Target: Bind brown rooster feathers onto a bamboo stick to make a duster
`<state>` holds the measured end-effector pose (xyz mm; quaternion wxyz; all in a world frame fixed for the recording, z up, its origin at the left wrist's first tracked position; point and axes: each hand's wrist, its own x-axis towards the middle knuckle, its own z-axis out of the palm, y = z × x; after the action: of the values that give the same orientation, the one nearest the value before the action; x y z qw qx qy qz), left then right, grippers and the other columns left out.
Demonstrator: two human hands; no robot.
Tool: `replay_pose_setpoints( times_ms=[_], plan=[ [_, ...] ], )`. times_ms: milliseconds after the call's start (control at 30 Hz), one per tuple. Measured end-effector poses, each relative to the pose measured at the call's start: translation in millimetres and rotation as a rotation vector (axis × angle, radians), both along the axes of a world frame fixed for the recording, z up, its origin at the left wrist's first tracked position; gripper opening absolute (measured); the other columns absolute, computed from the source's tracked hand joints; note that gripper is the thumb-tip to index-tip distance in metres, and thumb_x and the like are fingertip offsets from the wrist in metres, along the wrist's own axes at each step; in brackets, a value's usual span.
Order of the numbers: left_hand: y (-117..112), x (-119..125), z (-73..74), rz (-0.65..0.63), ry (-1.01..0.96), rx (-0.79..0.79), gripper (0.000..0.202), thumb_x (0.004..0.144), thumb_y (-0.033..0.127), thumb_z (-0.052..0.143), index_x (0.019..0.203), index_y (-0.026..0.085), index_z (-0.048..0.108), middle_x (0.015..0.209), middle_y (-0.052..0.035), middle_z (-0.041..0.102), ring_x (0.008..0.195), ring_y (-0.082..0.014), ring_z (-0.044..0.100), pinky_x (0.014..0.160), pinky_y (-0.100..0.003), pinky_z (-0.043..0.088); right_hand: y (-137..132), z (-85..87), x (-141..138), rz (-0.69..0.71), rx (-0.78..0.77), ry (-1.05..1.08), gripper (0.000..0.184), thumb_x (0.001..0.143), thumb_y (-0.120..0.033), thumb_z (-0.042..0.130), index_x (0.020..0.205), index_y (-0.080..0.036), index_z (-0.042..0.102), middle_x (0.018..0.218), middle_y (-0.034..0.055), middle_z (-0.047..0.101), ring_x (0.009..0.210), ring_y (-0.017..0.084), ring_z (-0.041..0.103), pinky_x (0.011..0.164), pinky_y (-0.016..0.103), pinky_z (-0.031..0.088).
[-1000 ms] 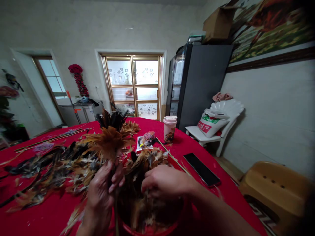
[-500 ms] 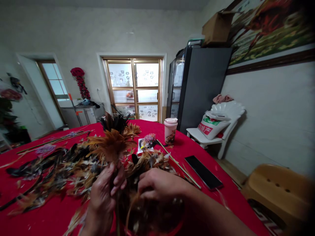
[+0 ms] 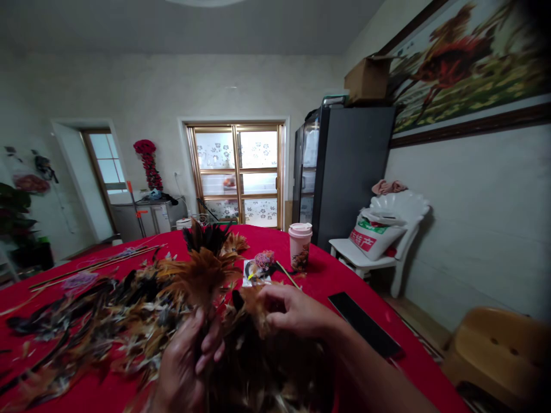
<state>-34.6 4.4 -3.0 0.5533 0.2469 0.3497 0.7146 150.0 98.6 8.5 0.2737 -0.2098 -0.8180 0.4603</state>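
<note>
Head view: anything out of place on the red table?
Yes: loose brown and black feathers lie strewn across the red tablecloth beyond the left hand, in a messy spread that looks spilled rather than laid out.

Both the left hand (image 3: 178,361) and the right hand (image 3: 293,312) are bare, with long, tapering fingers (image 3: 210,350). The right forearm (image 3: 379,373) is bare too, smooth and broadening toward the lower corner of the head view. The nails are too blurred to make out.

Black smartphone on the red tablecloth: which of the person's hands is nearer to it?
Right. The right hand is left of the black smartphone, not touching it; the left hand is farther left, among feathers.
</note>
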Motion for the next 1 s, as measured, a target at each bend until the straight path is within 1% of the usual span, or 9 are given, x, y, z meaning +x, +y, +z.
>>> replay_pose_setpoints(
  times_ms=[100,167,333,467,567,633,733,900,1000],
  plan=[
    [0.1,-0.3,-2.9,-0.007,-0.023,-0.018,0.024,0.063,0.033,0.074,0.068,0.014,0.059,0.040,0.0099,0.039,0.031,-0.0003,0.023,0.036,-0.016,0.031,3.1,-0.1,-0.2,0.005,-0.014,0.072,0.022,0.063,-0.005,0.047,0.075,-0.014,0.063,0.077,-0.0005,0.059,0.074,0.013,0.054,0.070,0.021,0.042],
    [0.3,0.2,-3.9,-0.016,-0.023,-0.014,0.024,0.063,0.033,0.074,0.068,0.014,0.060,0.041,0.0097,0.039,0.031,-0.0002,0.022,0.036,-0.015,0.030,4.1,-1.2,-2.5,0.001,-0.026,0.094,0.019,0.063,-0.006,0.048,0.071,-0.014,0.063,0.075,-0.0007,0.059,0.073,0.013,0.054,0.069,0.021,0.042],
    [0.3,0.5,-5.9,-0.025,-0.013,-0.010,0.023,0.065,0.033,0.073,0.069,0.014,0.061,0.041,0.0095,0.039,0.032,0.0001,0.022,0.036,-0.015,0.029,3.8,-5.1,-6.6,0.052,-0.122,0.110,0.022,0.066,-0.010,0.046,0.076,-0.013,0.066,0.078,0.0009,0.062,0.075,0.013,0.055,0.071,0.022,0.043],
    [0.5,0.2,-6.8,-0.021,0.006,-0.032,0.024,0.063,0.033,0.074,0.067,0.014,0.060,0.042,0.0092,0.038,0.033,-0.0008,0.024,0.035,-0.015,0.029,5.6,-6.4,-3.7,-0.023,-0.104,0.073,0.033,0.065,-0.010,0.048,0.093,-0.015,0.065,0.087,0.0003,0.063,0.078,0.013,0.056,0.071,0.022,0.042],
    [1.0,1.1,-5.1,-0.011,-0.004,-0.019,0.024,0.062,0.032,0.075,0.064,0.014,0.058,0.041,0.0093,0.038,0.032,-0.0003,0.022,0.034,-0.015,0.029,9.0,-5.9,-0.9,-0.088,-0.125,0.021,0.017,0.068,-0.014,0.051,0.080,-0.014,0.063,0.070,-0.0027,0.056,0.063,0.010,0.049,0.061,0.019,0.038],
    [1.3,1.6,-3.4,-0.020,-0.011,-0.022,0.025,0.062,0.032,0.074,0.063,0.015,0.057,0.041,0.0093,0.038,0.032,-0.0004,0.022,0.034,-0.015,0.028,10.1,-4.4,-0.2,-0.106,-0.174,0.049,0.007,0.070,-0.017,0.053,0.071,-0.014,0.059,0.064,-0.0037,0.052,0.058,0.009,0.045,0.058,0.019,0.036],
    [1.5,2.6,-1.4,-0.022,-0.007,-0.036,0.026,0.061,0.032,0.075,0.061,0.014,0.056,0.040,0.0094,0.039,0.031,-0.0001,0.023,0.035,-0.015,0.030,8.2,-0.4,-1.1,-0.102,-0.251,0.115,0.006,0.069,-0.019,0.055,0.070,-0.014,0.058,0.067,-0.0030,0.052,0.061,0.009,0.046,0.060,0.020,0.036],
    [0.1,5.1,-1.6,-0.005,0.036,-0.043,0.028,0.059,0.034,0.076,0.060,0.014,0.056,0.039,0.0092,0.039,0.031,-0.0001,0.023,0.035,-0.015,0.030,1.8,5.5,-3.3,-0.081,-0.320,0.187,0.010,0.063,-0.016,0.056,0.071,-0.013,0.061,0.073,-0.0004,0.057,0.070,0.012,0.051,0.066,0.022,0.038],
    [-1.3,5.7,-3.4,0.017,0.047,-0.057,0.030,0.057,0.035,0.077,0.060,0.014,0.055,0.040,0.0086,0.039,0.033,-0.0018,0.028,0.035,-0.015,0.030,-0.1,6.5,-2.4,-0.107,-0.385,0.220,0.009,0.064,-0.020,0.061,0.069,-0.013,0.060,0.068,-0.0019,0.054,0.063,0.011,0.048,0.061,0.021,0.036]
  ],
)
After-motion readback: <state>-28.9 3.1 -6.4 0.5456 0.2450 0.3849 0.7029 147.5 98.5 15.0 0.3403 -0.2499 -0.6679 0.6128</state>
